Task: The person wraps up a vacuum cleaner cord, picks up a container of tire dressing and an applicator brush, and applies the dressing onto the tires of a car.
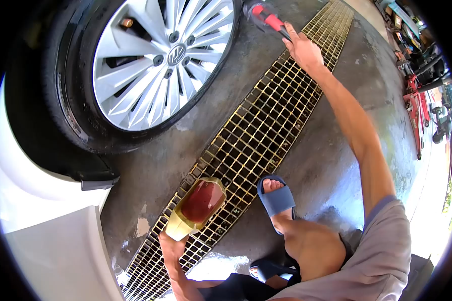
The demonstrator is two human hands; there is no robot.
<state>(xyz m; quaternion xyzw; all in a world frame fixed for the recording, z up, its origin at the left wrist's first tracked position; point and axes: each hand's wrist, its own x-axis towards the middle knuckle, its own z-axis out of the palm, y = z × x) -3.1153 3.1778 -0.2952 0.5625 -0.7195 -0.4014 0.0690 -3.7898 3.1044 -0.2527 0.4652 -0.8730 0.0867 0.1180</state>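
At the top, my right hand (305,51) grips a red and black brush (267,18), index finger stretched along its handle. The brush head points left and looks smeared; it is beside the tire, apart from it. Lower down, my left hand (174,242) holds a yellowish see-through plastic container (186,220) with dark red liquid in it. Most of the left fingers are hidden behind the container. Close to both is a car wheel (160,65) with a silver multi-spoke rim and a wet-looking black tire (83,125).
A yellow metal drain grate (258,130) runs diagonally across the dark wet floor (331,135). The white car body (40,200) fills the left side. My foot in a blue slide sandal (277,200) stands beside the grate. Red jacks (418,108) and tools line the right edge.
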